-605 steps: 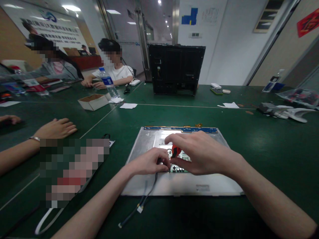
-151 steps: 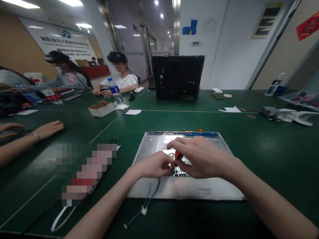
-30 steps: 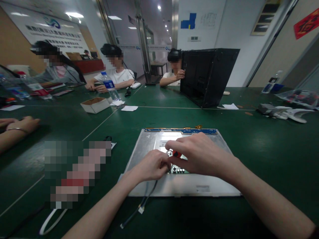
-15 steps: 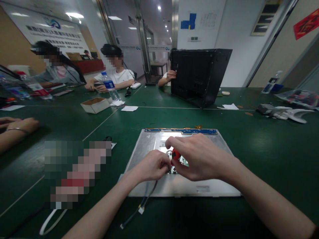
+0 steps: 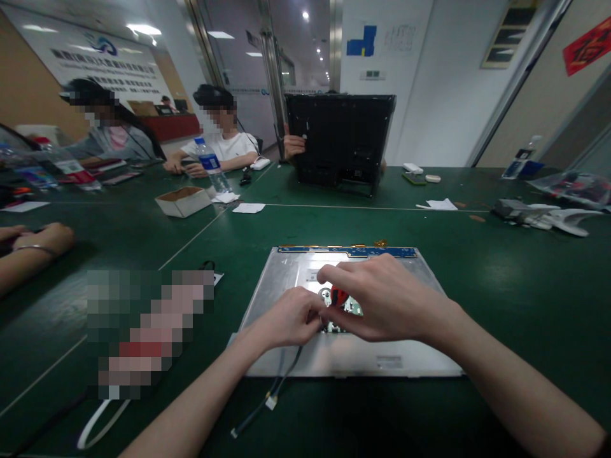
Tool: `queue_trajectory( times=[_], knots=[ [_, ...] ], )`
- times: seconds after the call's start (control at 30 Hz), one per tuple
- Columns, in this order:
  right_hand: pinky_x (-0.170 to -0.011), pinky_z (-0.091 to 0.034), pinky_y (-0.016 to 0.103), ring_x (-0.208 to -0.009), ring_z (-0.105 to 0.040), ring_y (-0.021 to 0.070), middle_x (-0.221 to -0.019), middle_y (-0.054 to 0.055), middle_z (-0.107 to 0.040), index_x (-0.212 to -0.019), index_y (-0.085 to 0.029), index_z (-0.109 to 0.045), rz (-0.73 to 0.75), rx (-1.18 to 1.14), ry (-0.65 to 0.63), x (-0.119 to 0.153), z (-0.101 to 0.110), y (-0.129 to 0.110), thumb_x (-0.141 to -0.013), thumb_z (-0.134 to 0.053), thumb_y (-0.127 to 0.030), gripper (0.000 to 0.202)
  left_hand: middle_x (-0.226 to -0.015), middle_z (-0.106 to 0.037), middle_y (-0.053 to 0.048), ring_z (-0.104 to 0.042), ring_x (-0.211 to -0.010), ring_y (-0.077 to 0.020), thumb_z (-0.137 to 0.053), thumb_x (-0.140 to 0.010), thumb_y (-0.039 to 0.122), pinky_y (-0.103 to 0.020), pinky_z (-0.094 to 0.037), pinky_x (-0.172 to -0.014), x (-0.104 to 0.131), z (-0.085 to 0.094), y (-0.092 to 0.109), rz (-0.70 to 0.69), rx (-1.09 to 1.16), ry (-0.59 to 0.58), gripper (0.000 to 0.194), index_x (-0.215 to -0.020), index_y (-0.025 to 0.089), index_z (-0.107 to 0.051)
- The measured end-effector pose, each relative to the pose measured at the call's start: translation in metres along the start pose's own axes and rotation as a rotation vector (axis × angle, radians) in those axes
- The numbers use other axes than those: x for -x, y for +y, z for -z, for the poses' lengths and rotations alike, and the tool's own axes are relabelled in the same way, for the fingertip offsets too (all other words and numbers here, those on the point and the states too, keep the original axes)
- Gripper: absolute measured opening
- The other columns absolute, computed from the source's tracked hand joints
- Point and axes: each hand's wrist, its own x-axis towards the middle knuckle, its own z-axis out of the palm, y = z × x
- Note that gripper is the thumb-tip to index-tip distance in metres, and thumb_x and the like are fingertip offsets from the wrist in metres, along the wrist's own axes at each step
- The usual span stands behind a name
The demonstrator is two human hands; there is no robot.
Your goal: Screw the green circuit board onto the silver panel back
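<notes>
1. In our right hand (image 5: 384,299) we hold a red-and-black tool (image 5: 339,296). The thumb and the fingers are curved around its handle; probably we grip it from above so that it can be turned. Its tip is hidden from us.

2. Our left hand (image 5: 298,316) is just beside it, with the fingertips brought close together at the edge of the circuit board (image 5: 355,308). Whether something is pinched there, we cannot tell; we suppose this hand steadies or guides the tool's tip.

3. The circuit board is near the middle of a silvery metal panel (image 5: 279,277), partly covered by our hands. The panel lies flat on the green table (image 5: 506,305), which, in our judgement, gives both hands a firm support.

4. Dark cables (image 5: 289,367) run from below our left hand over the panel's near edge, and their ends rest on the table. In this position they seem to be out of the tool's way.

5. Along the far edge we see a blue strip board (image 5: 353,252), well apart from our fingers.
</notes>
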Motion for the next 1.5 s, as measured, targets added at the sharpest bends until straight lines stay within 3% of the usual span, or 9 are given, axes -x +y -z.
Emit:
queue_trajectory(
  times=[0.4, 0.63, 0.8, 1.0, 1.17, 1.37, 1.5],
  knots=[
    [-0.051, -0.019, 0.026, -0.057, -0.049, 0.0118, -0.073, 0.001, -0.065, -0.101, -0.019, -0.054, -0.023, 0.042, 0.0, -0.0025, -0.003, 0.0014, -0.089, -0.051, -0.038, 0.023, -0.056, -0.052, 0.002, -0.047, -0.053, -0.0129, -0.052, -0.073, 0.014, -0.025, -0.036, -0.055, 0.0034, 0.003, 0.0011, -0.024, -0.052, -0.032, 0.011, -0.063, 0.016, -0.056],
    [-0.051, -0.021, 0.025, -0.059, -0.047, 0.0119, -0.079, 0.002, -0.064, -0.104, -0.017, -0.052, -0.024, 0.002, 0.02, -0.0023, -0.0012, 0.0012, -0.084, -0.051, -0.027, 0.023, -0.059, -0.054, 0.002, -0.049, -0.055, -0.0136, -0.054, -0.074, 0.015, -0.025, -0.039, -0.057, 0.0041, 0.0034, 0.0032, 0.023, -0.016, -0.042, 0.008, -0.07, 0.016, -0.061],
    [-0.051, -0.02, 0.026, -0.057, -0.048, 0.0122, -0.073, 0.002, -0.064, -0.102, -0.019, -0.054, -0.012, 0.021, -0.001, -0.002, -0.0018, 0.0026, -0.09, -0.048, -0.042, 0.026, -0.059, -0.054, 0.002, -0.048, -0.053, -0.0126, -0.053, -0.076, 0.016, -0.025, -0.037, -0.055, 0.0044, 0.002, 0.0019, 0.007, -0.021, -0.041, 0.012, -0.065, 0.016, -0.057],
    [-0.051, -0.022, 0.025, -0.058, -0.047, 0.0116, -0.078, 0.002, -0.064, -0.107, -0.017, -0.051, -0.022, -0.013, 0.008, -0.0014, -0.0018, 0.0013, -0.086, -0.048, -0.029, 0.024, -0.06, -0.057, 0.002, -0.049, -0.052, -0.0124, -0.056, -0.074, 0.015, -0.025, -0.038, -0.055, 0.0038, 0.0049, 0.0046, 0.031, 0.019, -0.052, 0.008, -0.067, 0.016, -0.059],
    [-0.051, -0.023, 0.025, -0.06, -0.05, 0.013, -0.078, 0.002, -0.065, -0.108, -0.018, -0.051, -0.021, -0.014, -0.007, -0.0019, -0.0011, 0.0012, -0.089, -0.048, -0.037, 0.027, -0.06, -0.056, 0.002, -0.049, -0.054, -0.0129, -0.055, -0.076, 0.016, -0.025, -0.038, -0.056, 0.0042, 0.003, 0.003, 0.011, -0.017, -0.044, 0.01, -0.066, 0.016, -0.058],
    [-0.051, -0.023, 0.026, -0.059, -0.048, 0.0123, -0.082, 0.003, -0.064, -0.107, -0.016, -0.05, -0.011, -0.062, 0.003, -0.0008, -0.0004, 0.0004, -0.086, -0.049, -0.029, 0.025, -0.06, -0.054, 0.002, -0.049, -0.054, -0.0132, -0.054, -0.075, 0.016, -0.025, -0.037, -0.055, 0.0043, 0.0003, 0.0007, 0.024, -0.01, -0.037, 0.007, -0.071, 0.016, -0.06],
    [-0.051, -0.023, 0.026, -0.06, -0.05, 0.0135, -0.081, 0.003, -0.064, -0.107, -0.016, -0.05, -0.009, -0.048, 0.005, -0.0005, -0.0015, 0.0013, -0.086, -0.051, -0.037, 0.029, -0.058, -0.053, 0.002, -0.048, -0.054, -0.0132, -0.053, -0.076, 0.017, -0.025, -0.036, -0.054, 0.0043, 0.0013, 0.0016, 0.023, -0.003, -0.038, 0.011, -0.066, 0.016, -0.057]
  ],
)
